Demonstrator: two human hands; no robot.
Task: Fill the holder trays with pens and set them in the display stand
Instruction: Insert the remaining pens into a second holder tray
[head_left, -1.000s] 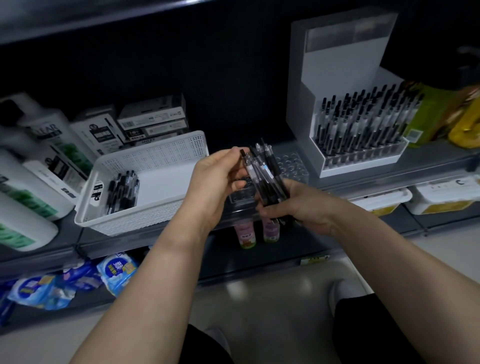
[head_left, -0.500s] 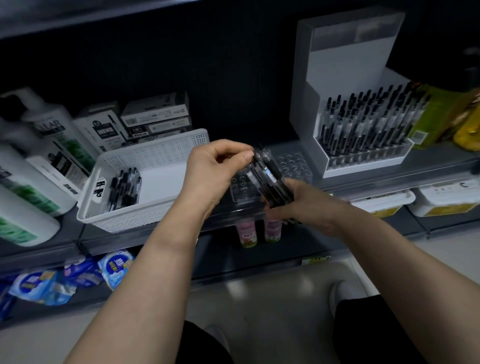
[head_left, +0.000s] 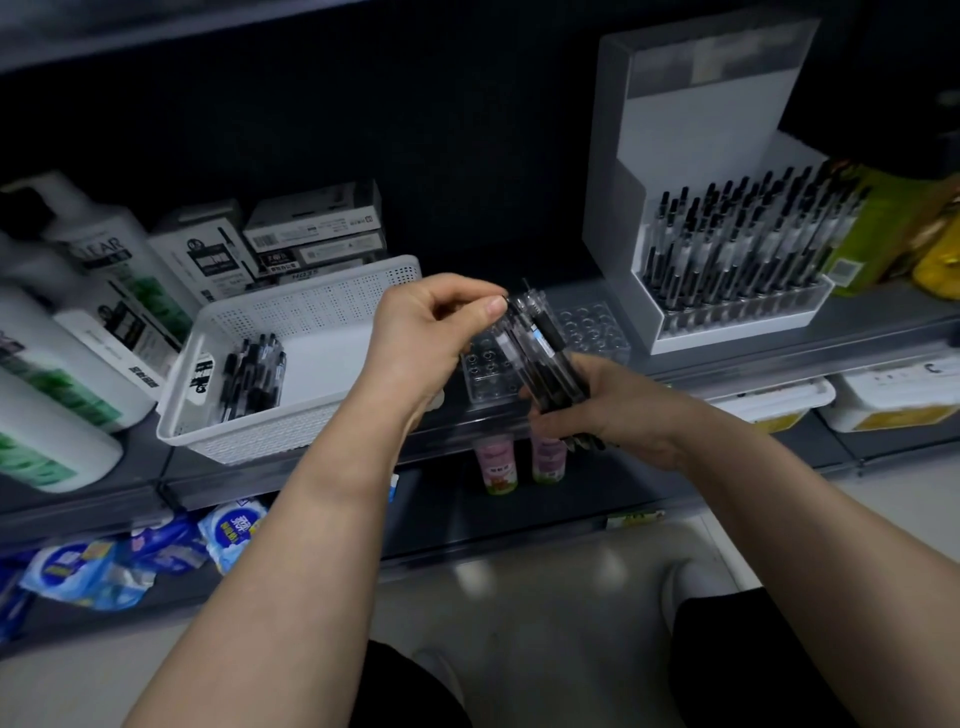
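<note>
Above holder tray (head_left: 488, 366): clear-barrel blk pens (head_left: 545, 358), R hand (head_left: 618, 410) fingers round bunch, L hand (head_left: 431, 332) pinch on one.

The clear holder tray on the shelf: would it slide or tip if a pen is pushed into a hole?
Probably it would slide: the clear holder tray looks like thin plastic with its visible holes empty, so light, on a smooth shelf. Tipping seems unlikely, because it sits low and flat.

White perforated basket (head_left: 332, 306), black pens (head_left: 545, 364), clear holder tray (head_left: 587, 327), white display stand (head_left: 696, 156)
</note>
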